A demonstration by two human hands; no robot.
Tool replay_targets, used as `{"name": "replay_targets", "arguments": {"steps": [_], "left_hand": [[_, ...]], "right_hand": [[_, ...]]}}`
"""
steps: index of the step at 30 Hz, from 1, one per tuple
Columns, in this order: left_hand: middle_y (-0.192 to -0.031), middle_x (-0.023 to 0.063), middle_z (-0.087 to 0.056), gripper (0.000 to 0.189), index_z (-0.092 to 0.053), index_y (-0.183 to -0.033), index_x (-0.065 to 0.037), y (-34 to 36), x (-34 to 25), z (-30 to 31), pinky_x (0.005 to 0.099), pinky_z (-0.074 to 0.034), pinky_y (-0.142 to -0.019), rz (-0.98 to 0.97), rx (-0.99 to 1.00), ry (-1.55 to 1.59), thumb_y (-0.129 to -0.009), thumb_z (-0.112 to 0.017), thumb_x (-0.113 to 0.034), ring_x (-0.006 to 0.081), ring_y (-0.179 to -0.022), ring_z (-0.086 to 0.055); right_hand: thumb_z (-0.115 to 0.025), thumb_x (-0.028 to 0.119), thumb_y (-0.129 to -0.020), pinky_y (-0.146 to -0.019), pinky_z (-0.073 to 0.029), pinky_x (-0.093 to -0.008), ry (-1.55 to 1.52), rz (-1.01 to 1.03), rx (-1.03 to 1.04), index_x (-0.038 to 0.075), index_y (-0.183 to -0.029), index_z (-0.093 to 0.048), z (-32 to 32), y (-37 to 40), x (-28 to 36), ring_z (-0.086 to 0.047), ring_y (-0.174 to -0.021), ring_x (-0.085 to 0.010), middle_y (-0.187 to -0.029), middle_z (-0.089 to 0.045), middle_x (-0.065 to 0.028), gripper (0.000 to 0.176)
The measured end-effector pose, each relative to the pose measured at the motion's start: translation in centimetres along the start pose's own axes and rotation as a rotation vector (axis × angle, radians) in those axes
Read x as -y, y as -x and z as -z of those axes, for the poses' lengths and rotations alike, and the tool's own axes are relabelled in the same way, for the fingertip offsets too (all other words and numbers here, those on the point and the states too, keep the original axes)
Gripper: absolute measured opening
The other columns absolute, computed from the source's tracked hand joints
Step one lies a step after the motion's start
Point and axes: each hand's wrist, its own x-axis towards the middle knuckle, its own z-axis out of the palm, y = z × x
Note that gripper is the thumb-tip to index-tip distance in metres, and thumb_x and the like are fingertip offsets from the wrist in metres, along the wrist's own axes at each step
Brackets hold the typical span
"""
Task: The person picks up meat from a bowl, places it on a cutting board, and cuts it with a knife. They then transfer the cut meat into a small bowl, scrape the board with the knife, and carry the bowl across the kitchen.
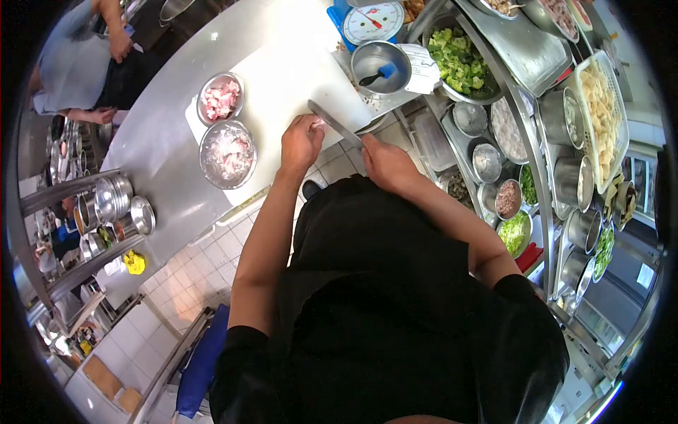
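Observation:
My right hand (388, 161) is wrapped round the handle of a knife (335, 122), its blade pointing away to the upper left over the white cutting board (282, 81). By the blade, my left hand (302, 141) has its fingers curled on a small pale pink piece of meat (319, 124) near the board's front edge. Fingers hide most of that piece. On the board's left part stand two metal bowls: one holds pink meat chunks (221, 100), the nearer one holds meat coated in white powder (231, 153).
At the board's far right are a dial scale (373, 22) and a metal bowl (381, 67) with a blue-handled tool. Chopped greens fill a large bowl (462, 60). Racks of ingredient bowls line the right side. Another person (85, 63) stands across the steel counter (169, 92).

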Motion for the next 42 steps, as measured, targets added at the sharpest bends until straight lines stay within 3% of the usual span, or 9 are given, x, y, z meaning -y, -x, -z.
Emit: {"name": "replay_targets", "arguments": {"steps": [11,19,21,26,32,35,37,40,42], "left_hand": [[-0.094,0.0150,-0.073,0.025,-0.073,-0.102,-0.004,-0.3,0.7,-1.1,0.0388,-0.057,-0.074,-0.012,-0.009,-0.086,-0.081,-0.077,-0.016,0.0302,-0.080,-0.072],[-0.091,0.0132,-0.073,0.016,-0.075,-0.094,-0.005,-0.5,1.0,-2.3,0.0380,-0.056,-0.073,0.061,-0.066,-0.040,-0.081,-0.075,-0.015,0.0285,-0.077,-0.072],[-0.091,0.0140,-0.072,0.013,-0.073,-0.088,-0.003,-0.5,0.7,-2.3,0.0422,-0.057,-0.077,0.121,-0.093,0.009,-0.078,-0.074,-0.011,0.0338,-0.083,-0.070],[-0.091,0.0141,-0.072,0.016,-0.074,-0.091,-0.003,-0.4,1.5,-2.5,0.0404,-0.057,-0.075,0.037,-0.116,-0.015,-0.076,-0.075,-0.010,0.0314,-0.080,-0.071],[-0.089,0.0138,-0.071,0.016,-0.074,-0.092,-0.003,-0.6,1.2,-1.9,0.0401,-0.057,-0.074,0.037,-0.102,-0.021,-0.078,-0.073,-0.010,0.0305,-0.079,-0.070],[-0.087,0.0130,-0.071,0.013,-0.074,-0.091,-0.004,-0.9,1.9,-1.4,0.0410,-0.056,-0.073,0.031,-0.108,-0.039,-0.079,-0.071,-0.009,0.0320,-0.078,-0.069],[-0.088,0.0130,-0.071,0.014,-0.075,-0.091,-0.004,-0.7,2.1,-0.8,0.0404,-0.056,-0.073,0.045,-0.119,-0.035,-0.079,-0.071,-0.009,0.0313,-0.078,-0.069],[-0.087,0.0109,-0.071,0.015,-0.076,-0.097,-0.005,-0.5,1.3,0.6,0.0373,-0.056,-0.074,0.091,-0.039,0.020,-0.084,-0.073,-0.011,0.0257,-0.077,-0.070],[-0.089,0.0104,-0.071,0.016,-0.076,-0.098,-0.005,0.0,2.3,0.2,0.0367,-0.056,-0.075,0.094,-0.053,0.141,-0.084,-0.074,-0.012,0.0250,-0.079,-0.070]], "right_hand": [[-0.043,0.010,-0.100,-0.086,-0.052,-0.0583,0.118,-0.067,0.154,0.001,-0.119,-0.048,0.6,-0.7,1.2,-0.069,-0.099,-0.0459,-0.102,-0.070,-0.0270,0.021],[-0.046,0.007,-0.097,-0.079,-0.054,-0.0571,0.151,0.061,0.080,0.001,-0.114,-0.048,-1.8,-5.0,0.8,-0.070,-0.094,-0.0466,-0.098,-0.070,-0.0264,0.019],[-0.047,0.007,-0.097,-0.078,-0.055,-0.0572,0.184,0.024,0.082,0.001,-0.114,-0.048,-1.0,-3.7,0.8,-0.070,-0.093,-0.0462,-0.097,-0.070,-0.0261,0.018],[-0.049,0.007,-0.096,-0.076,-0.055,-0.0572,0.231,-0.043,0.168,0.001,-0.113,-0.047,-0.3,0.2,-1.5,-0.071,-0.090,-0.0447,-0.094,-0.070,-0.0261,0.018],[-0.048,0.007,-0.097,-0.075,-0.055,-0.0569,0.105,0.153,0.004,0.001,-0.115,-0.046,-3.2,-3.4,-2.6,-0.070,-0.088,-0.0458,-0.090,-0.070,-0.0264,0.019],[-0.048,0.008,-0.098,-0.077,-0.054,-0.0581,0.087,0.134,-0.012,0.001,-0.116,-0.045,-1.7,-2.9,-2.2,-0.070,-0.089,-0.0473,-0.092,-0.070,-0.0274,0.020],[-0.047,0.010,-0.099,-0.080,-0.052,-0.0604,0.148,-0.041,0.185,0.002,-0.116,-0.045,0.0,-1.3,-1.7,-0.069,-0.091,-0.0487,-0.093,-0.070,-0.0293,0.019],[-0.047,0.012,-0.100,-0.084,-0.051,-0.0615,0.105,-0.173,0.219,0.002,-0.115,-0.046,1.5,0.0,-1.4,-0.068,-0.094,-0.0492,-0.094,-0.070,-0.0300,0.018],[-0.046,0.013,-0.100,-0.084,-0.051,-0.0615,0.063,-0.146,0.161,0.002,-0.115,-0.046,1.5,0.0,-1.4,-0.068,-0.094,-0.0489,-0.094,-0.070,-0.0297,0.018]]}}
